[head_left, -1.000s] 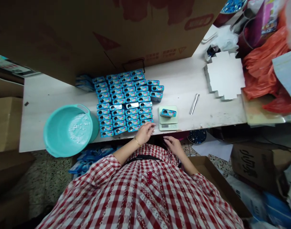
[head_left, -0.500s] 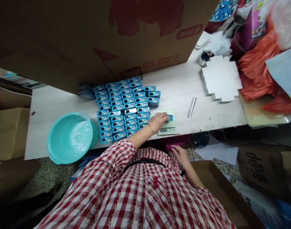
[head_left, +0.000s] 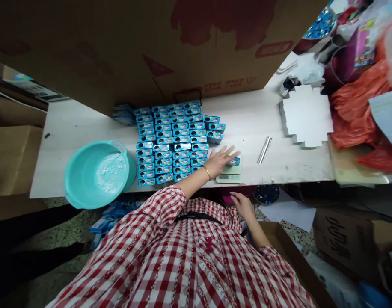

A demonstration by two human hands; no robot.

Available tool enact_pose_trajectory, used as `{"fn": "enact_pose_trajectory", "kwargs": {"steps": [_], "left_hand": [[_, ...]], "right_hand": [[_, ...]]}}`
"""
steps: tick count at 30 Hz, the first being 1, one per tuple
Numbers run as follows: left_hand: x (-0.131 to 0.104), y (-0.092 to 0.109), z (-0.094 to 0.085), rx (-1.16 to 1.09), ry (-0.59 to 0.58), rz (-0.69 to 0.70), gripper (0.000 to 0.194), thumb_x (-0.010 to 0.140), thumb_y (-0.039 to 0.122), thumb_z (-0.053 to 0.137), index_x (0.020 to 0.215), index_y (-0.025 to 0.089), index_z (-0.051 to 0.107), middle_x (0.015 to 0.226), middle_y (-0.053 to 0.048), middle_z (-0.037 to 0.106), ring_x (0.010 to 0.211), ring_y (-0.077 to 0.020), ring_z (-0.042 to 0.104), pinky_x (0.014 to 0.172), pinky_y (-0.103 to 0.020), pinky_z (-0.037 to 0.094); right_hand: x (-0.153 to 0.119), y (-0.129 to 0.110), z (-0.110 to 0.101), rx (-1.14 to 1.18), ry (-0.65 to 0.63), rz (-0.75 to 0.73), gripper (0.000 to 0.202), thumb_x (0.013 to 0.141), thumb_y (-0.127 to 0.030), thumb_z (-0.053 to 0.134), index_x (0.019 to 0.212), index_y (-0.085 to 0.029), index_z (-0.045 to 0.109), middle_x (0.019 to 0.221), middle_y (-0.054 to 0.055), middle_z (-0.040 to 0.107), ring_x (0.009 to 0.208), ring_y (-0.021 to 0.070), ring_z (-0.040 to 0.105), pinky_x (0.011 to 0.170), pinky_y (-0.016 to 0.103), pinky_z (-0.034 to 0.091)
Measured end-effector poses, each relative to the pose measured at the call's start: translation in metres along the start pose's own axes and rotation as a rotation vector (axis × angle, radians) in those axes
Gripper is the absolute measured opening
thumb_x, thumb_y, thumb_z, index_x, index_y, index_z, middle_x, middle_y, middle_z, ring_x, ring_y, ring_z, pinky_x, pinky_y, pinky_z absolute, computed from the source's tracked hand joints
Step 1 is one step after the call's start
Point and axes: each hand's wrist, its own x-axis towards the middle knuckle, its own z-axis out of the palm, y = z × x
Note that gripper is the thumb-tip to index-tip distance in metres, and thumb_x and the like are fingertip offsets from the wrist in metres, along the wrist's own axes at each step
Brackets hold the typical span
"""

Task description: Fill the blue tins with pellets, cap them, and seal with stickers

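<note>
My left hand (head_left: pixel 219 162) is over a small pale green kitchen scale (head_left: pixel 228 179), with its fingers spread apart. Beside its fingers a small blue tin (head_left: pixel 235 161) rests on the scale's plate, partly hidden by the hand. To the left stand tight rows of matching blue tins (head_left: pixel 181 139) on the white table (head_left: pixel 244 115). My right hand (head_left: pixel 243 205) hangs below the table's front edge, near a magenta container (head_left: pixel 227 197) that is mostly hidden. Its fingers are loosely bent and apart, and I see nothing in them.
A turquoise basin (head_left: pixel 83 175) with small white pieces stands at the left. A big cardboard box (head_left: pixel 119 51) covers the table's back. On the right lie a silver strip (head_left: pixel 264 150), a white cut-out card piece (head_left: pixel 307 115) and orange plastic bags (head_left: pixel 359 102). An open carton (head_left: pixel 289 252) sits below.
My left hand has spread its fingers and come away from the tin on the scale. My right hand stays in nearly the same place. The whole view has shifted slightly.
</note>
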Motion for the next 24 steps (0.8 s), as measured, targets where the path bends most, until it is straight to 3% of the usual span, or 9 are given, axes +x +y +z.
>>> {"fn": "enact_pose_trajectory", "kwargs": {"steps": [4, 7, 9, 11, 13, 14, 16, 20, 24], "left_hand": [[-0.042, -0.037, -0.031, -0.194, 0.477, -0.151, 0.057, 0.087, 0.015, 0.033, 0.142, 0.023, 0.021, 0.147, -0.010, 0.030, 0.135, -0.0173, 0.026, 0.110, -0.038, 0.024], [-0.111, -0.097, -0.057, -0.123, 0.776, -0.421, 0.057, 0.087, 0.025, 0.040, 0.140, 0.019, 0.024, 0.145, -0.010, 0.033, 0.134, -0.0192, 0.029, 0.110, -0.037, 0.023], [-0.168, -0.140, -0.070, -0.009, 0.849, -0.707, 0.054, 0.085, 0.026, 0.041, 0.137, 0.015, 0.029, 0.142, -0.013, 0.036, 0.132, -0.0212, 0.032, 0.110, -0.037, 0.023], [-0.226, -0.176, -0.079, 0.048, 0.710, -1.064, 0.051, 0.083, 0.022, 0.042, 0.132, 0.010, 0.034, 0.137, -0.016, 0.041, 0.130, -0.0223, 0.035, 0.108, -0.036, 0.025], [-0.274, -0.203, -0.085, 0.013, 0.407, -1.377, 0.051, 0.083, 0.022, 0.045, 0.131, 0.007, 0.033, 0.135, -0.019, 0.043, 0.128, -0.0237, 0.038, 0.104, -0.034, 0.030], [-0.293, -0.214, -0.086, -0.037, 0.258, -1.482, 0.055, 0.082, 0.025, 0.048, 0.131, 0.007, 0.032, 0.134, -0.021, 0.044, 0.126, -0.0245, 0.041, 0.102, -0.034, 0.032], [-0.317, -0.232, -0.084, -0.116, 0.152, -1.572, 0.063, 0.074, 0.031, 0.061, 0.127, 0.008, 0.036, 0.126, -0.022, 0.052, 0.118, -0.0275, 0.049, 0.094, -0.033, 0.039], [-0.322, -0.256, -0.066, -0.226, 0.118, -1.601, 0.074, 0.057, 0.034, 0.076, 0.117, 0.005, 0.045, 0.109, -0.024, 0.061, 0.103, -0.0299, 0.059, 0.080, -0.032, 0.046], [-0.295, -0.268, -0.048, -0.279, 0.223, -1.470, 0.054, 0.065, 0.023, 0.070, 0.114, 0.011, 0.050, 0.105, -0.016, 0.064, 0.097, -0.0227, 0.061, 0.078, -0.027, 0.046]], "right_hand": [[-0.004, 0.003, 0.001, -0.062, -0.037, 0.058, 0.031, 0.080, -0.033, 0.046, 0.098, -0.019, 0.068, 0.101, 0.009, 0.069, 0.094, 0.0210, 0.064, 0.086, 0.036, 0.048], [-0.002, 0.012, 0.006, -0.123, -0.095, 0.056, 0.030, 0.079, -0.031, 0.046, 0.093, -0.019, 0.069, 0.099, 0.009, 0.070, 0.093, 0.0217, 0.064, 0.085, 0.036, 0.049], [0.001, 0.020, 0.012, -0.145, -0.125, 0.031, 0.030, 0.077, -0.032, 0.045, 0.091, -0.020, 0.069, 0.098, 0.008, 0.070, 0.092, 0.0222, 0.065, 0.085, 0.037, 0.049], [0.007, 0.028, 0.020, -0.153, -0.140, 0.021, 0.032, 0.075, -0.037, 0.045, 0.088, -0.021, 0.070, 0.097, 0.008, 0.070, 0.091, 0.0235, 0.065, 0.085, 0.038, 0.049], [0.016, 0.035, 0.028, -0.173, -0.160, 0.025, 0.036, 0.072, -0.043, 0.044, 0.085, -0.022, 0.070, 0.096, 0.009, 0.070, 0.091, 0.0259, 0.065, 0.084, 0.040, 0.049], [0.021, 0.037, 0.032, -0.185, -0.180, 0.029, 0.038, 0.071, -0.047, 0.044, 0.085, -0.022, 0.070, 0.097, 0.009, 0.070, 0.092, 0.0270, 0.065, 0.084, 0.041, 0.050], [0.028, 0.038, 0.039, -0.206, -0.232, 0.048, 0.044, 0.068, -0.053, 0.043, 0.084, -0.022, 0.070, 0.097, 0.010, 0.070, 0.092, 0.0293, 0.065, 0.083, 0.043, 0.050], [0.022, 0.031, 0.044, -0.211, -0.290, 0.120, 0.046, 0.060, -0.057, 0.043, 0.081, -0.026, 0.070, 0.096, 0.011, 0.070, 0.094, 0.0325, 0.064, 0.084, 0.045, 0.050], [0.004, 0.031, 0.050, -0.217, -0.249, 0.203, 0.026, 0.051, -0.051, 0.045, 0.063, -0.041, 0.066, 0.087, 0.012, 0.070, 0.090, 0.0319, 0.064, 0.078, 0.041, 0.050]]}}
